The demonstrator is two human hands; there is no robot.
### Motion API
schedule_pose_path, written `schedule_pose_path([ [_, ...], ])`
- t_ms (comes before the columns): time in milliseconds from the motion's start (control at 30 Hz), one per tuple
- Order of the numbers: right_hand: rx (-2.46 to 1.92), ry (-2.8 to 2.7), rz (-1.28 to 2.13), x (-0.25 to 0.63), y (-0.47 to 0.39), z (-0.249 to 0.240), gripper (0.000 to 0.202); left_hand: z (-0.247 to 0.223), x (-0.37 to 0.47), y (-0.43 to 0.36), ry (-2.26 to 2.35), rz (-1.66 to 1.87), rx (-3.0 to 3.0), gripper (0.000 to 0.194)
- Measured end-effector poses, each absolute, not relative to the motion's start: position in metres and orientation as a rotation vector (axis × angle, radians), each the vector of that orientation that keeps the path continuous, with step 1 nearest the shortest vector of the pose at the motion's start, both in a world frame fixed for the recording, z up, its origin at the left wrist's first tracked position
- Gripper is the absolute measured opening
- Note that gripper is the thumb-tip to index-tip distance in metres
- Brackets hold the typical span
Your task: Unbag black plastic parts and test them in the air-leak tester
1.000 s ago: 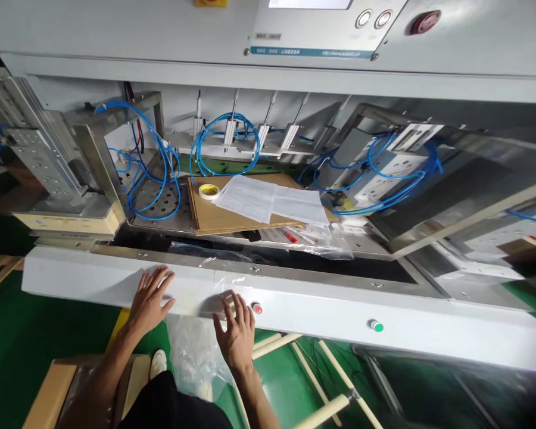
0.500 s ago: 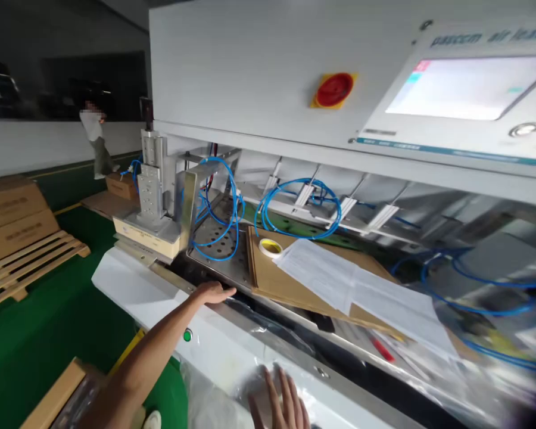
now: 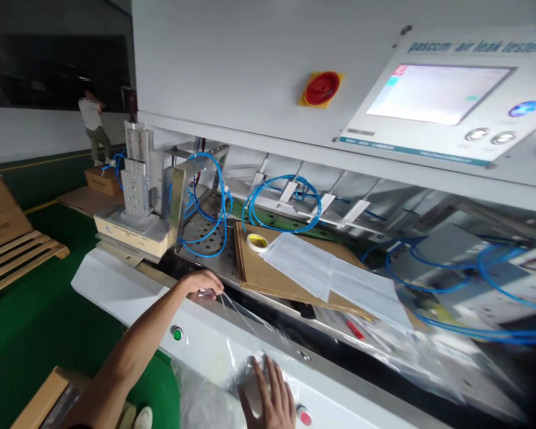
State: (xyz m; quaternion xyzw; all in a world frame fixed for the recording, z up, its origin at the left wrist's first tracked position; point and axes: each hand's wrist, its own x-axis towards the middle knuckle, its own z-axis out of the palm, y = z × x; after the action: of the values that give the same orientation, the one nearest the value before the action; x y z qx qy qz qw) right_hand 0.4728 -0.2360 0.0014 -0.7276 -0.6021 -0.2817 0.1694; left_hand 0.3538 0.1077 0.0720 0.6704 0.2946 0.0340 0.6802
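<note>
Clear plastic film (image 3: 232,351) hangs over the white front edge of the machine, partly folded and shiny. My left hand (image 3: 204,283) pinches its upper edge above the dark slot, fingers closed on the film. Lower down, my right hand (image 3: 271,394) lies on the film against the white panel, palm down with fingers spread. Just right of that hand is a red button (image 3: 304,415). A green button (image 3: 177,333) sits below my left forearm.
Cardboard sheets (image 3: 254,268) carry white papers (image 3: 295,262) and a tape roll (image 3: 256,242). Blue hoses (image 3: 250,208) coil behind them. A metal press unit (image 3: 138,179) stands at left, and the machine's screen (image 3: 442,92) is upper right. A person (image 3: 92,122) stands far left.
My left hand has closed on the edge of the film and lifted it slightly. My right hand stays spread on the panel. The view has shifted to the right.
</note>
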Motion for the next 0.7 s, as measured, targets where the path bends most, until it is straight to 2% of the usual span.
schedule_pose_path([
  [267, -2.19, -1.669, -0.594, 0.448, -0.243, 0.009, 0.069, 0.048, 0.345, 0.108, 0.668, 0.152, 1.572, 0.044],
  [467, -2.244, -1.628, -0.521, 0.441, -0.247, 0.007, 0.07, 0.053, 0.333, 0.114, 0.574, 0.183, 1.702, 0.061],
  [600, -2.266, -1.629, -0.49, 0.44, -0.248, 0.006, 0.072, 0.057, 0.323, 0.116, 0.603, 0.207, 1.751, 0.044],
  [700, -2.289, -1.636, -0.466, 0.441, -0.248, 0.007, 0.071, 0.053, 0.323, 0.114, 0.671, 0.231, 1.753, 0.043],
])
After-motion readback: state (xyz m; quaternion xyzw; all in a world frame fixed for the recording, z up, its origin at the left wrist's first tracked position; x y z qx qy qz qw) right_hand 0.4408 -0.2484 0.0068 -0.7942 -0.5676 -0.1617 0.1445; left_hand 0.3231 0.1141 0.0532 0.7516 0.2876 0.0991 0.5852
